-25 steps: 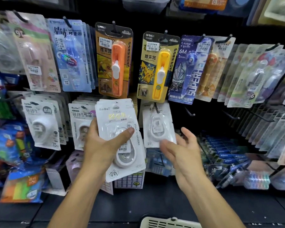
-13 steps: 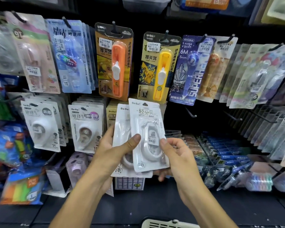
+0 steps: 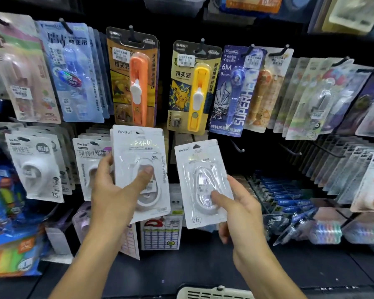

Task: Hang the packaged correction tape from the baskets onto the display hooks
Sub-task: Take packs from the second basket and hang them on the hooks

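correction tape pack, pinched low by the right hand, is raised with its hang hole up, probably for a bare hook just right; the left hand grips the spare packs; basket below.

Landmark: I take the yellow clip pusher pack, hanging on the dark display wall.
Left of it: an orange pusher pack, then a blue card pack and a pink one, all on hooks.
Right of it: a purple pen pack, then I see rows of overlapping packs angling away.
Just below, to the right: a bare hook.
Far below: a dark shelf, with a pale slotted basket rim at its near edge.
Lower left: bright sticky-note packs.
Light: dim wall, glare on the plastic.
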The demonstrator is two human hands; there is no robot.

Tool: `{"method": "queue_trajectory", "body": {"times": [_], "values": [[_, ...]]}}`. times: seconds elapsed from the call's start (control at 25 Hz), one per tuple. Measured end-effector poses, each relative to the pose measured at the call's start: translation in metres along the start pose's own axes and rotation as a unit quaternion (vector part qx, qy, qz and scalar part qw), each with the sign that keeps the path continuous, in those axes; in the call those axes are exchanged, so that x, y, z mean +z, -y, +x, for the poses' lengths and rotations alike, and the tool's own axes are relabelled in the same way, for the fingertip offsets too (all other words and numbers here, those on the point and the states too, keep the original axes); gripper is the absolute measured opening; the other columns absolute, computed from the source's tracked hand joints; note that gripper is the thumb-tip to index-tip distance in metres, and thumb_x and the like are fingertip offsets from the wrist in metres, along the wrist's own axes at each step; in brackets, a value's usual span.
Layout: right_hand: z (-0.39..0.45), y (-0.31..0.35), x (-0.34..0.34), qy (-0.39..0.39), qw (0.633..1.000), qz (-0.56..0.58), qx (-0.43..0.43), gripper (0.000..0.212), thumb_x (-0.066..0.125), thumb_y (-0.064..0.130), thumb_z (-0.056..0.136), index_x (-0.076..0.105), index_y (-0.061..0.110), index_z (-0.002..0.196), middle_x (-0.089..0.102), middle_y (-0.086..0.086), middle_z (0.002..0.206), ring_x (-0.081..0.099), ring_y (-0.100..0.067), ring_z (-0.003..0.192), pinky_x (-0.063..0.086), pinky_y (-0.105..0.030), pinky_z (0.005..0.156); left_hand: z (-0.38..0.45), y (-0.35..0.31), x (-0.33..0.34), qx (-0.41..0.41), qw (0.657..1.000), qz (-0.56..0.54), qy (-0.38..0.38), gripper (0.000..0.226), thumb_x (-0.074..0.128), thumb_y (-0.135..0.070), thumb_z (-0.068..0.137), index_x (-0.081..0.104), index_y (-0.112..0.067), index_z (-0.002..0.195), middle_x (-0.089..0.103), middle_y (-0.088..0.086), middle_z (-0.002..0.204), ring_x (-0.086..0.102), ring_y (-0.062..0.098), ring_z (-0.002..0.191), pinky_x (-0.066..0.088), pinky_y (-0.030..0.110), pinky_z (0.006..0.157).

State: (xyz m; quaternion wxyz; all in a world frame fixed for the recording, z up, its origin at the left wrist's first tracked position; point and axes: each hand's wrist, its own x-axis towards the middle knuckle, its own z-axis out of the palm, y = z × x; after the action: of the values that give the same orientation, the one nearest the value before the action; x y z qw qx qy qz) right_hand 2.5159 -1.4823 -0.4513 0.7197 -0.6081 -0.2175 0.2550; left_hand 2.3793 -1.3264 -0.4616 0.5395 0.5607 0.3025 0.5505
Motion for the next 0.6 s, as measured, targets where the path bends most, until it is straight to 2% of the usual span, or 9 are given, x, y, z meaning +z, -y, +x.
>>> {"method": "queue_trajectory", "body": {"times": [0.12,0.24,0.32,0.36,0.4,0.44,0.48,0.52,0.6], "values": [[0.002,0.008,0.004,-0.014,0.999,0.043,0.015,0.042,0.065,0.009,0.091,0.076,0.050,0.093,0.078,0.005,0.080,0.041,-0.004,0.032,0.025,-0.017,0.032,-0.005,-0.004,0.004,0.011,1.000,0.021,0.018,0.043,0.086,-0.027,0.079,0.060,-0.055,0.100,0.075,-0.029,0.099,0.072,-0.006,0.088,0.053,0.027,0.078],[-0.004,0.003,0.003,-0.021,0.998,0.055,0.011,0.045,0.066,0.005,0.090,0.077,0.048,0.092,0.080,0.005,0.089,0.055,0.001,0.040,0.032,-0.009,0.034,-0.004,-0.003,0.001,0.011,1.000,0.010,0.006,0.042,0.086,-0.026,0.079,0.062,-0.053,0.101,0.075,-0.027,0.100,0.073,-0.004,0.089,0.055,0.029,0.080],[0.000,-0.005,0.005,-0.015,0.999,0.029,0.003,0.043,0.066,0.005,0.092,0.078,0.046,0.098,0.080,0.005,0.095,0.056,0.001,0.044,0.036,-0.010,0.036,-0.004,-0.003,0.001,0.012,1.000,0.006,-0.001,0.041,0.086,-0.027,0.079,0.062,-0.049,0.103,0.076,-0.024,0.102,0.074,-0.001,0.091,0.055,0.032,0.081],[0.006,-0.006,0.008,-0.006,1.000,0.029,0.009,0.041,0.065,0.006,0.093,0.075,0.041,0.110,0.078,0.002,0.103,0.059,-0.002,0.047,0.042,-0.014,0.039,-0.004,-0.003,0.002,0.015,1.000,0.007,0.004,0.041,0.086,-0.027,0.079,0.062,-0.050,0.103,0.076,-0.025,0.101,0.074,-0.002,0.090,0.055,0.032,0.080],[0.013,-0.005,0.012,0.013,0.999,0.044,0.021,0.048,0.064,0.005,0.094,0.066,0.037,0.129,0.074,-0.001,0.119,0.066,-0.007,0.057,0.052,-0.022,0.048,-0.005,-0.004,0.003,0.017,1.000,0.011,0.012,0.041,0.086,-0.026,0.080,0.062,-0.050,0.101,0.076,-0.027,0.099,0.073,-0.003,0.088,0.055,0.030,0.079],[0.019,-0.004,0.015,0.036,0.997,0.066,0.033,0.062,0.064,0.003,0.094,0.049,0.034,0.146,0.062,0.000,0.138,0.071,-0.011,0.076,0.061,-0.029,0.069,-0.006,-0.004,0.005,0.016,1.000,0.015,0.021,0.040,0.086,-0.026,0.080,0.061,-0.050,0.101,0.075,-0.030,0.097,0.073,-0.005,0.087,0.054,0.028,0.077],[0.024,-0.005,0.016,0.062,0.994,0.081,0.036,0.075,0.065,0.004,0.094,0.034,0.037,0.154,0.049,0.002,0.151,0.070,-0.011,0.096,0.058,-0.034,0.092,-0.008,-0.003,0.006,0.011,0.999,0.017,0.028,0.041,0.086,-0.026,0.079,0.061,-0.049,0.102,0.074,-0.031,0.096,0.072,-0.006,0.086,0.054,0.025,0.075],[0.026,-0.006,0.017,0.096,0.992,0.075,0.024,0.079,0.069,0.009,0.092,0.031,0.039,0.154,0.044,0.007,0.154,0.066,-0.010,0.109,0.052,-0.035,0.103,-0.008,-0.001,0.007,0.005,0.999,0.016,0.036,0.042,0.087,-0.026,0.077,0.061,-0.045,0.104,0.074,-0.031,0.096,0.073,-0.005,0.086,0.055,0.023,0.073],[0.022,-0.013,0.023,0.162,0.987,-0.004,-0.020,0.068,0.078,0.026,0.083,0.047,0.041,0.142,0.059,0.013,0.139,0.068,-0.011,0.110,0.056,-0.034,0.097,-0.008,0.001,0.011,-0.005,0.998,0.011,0.057,0.047,0.090,-0.026,0.070,0.062,-0.038,0.105,0.076,-0.027,0.096,0.074,0.000,0.086,0.058,0.019,0.067]]}}
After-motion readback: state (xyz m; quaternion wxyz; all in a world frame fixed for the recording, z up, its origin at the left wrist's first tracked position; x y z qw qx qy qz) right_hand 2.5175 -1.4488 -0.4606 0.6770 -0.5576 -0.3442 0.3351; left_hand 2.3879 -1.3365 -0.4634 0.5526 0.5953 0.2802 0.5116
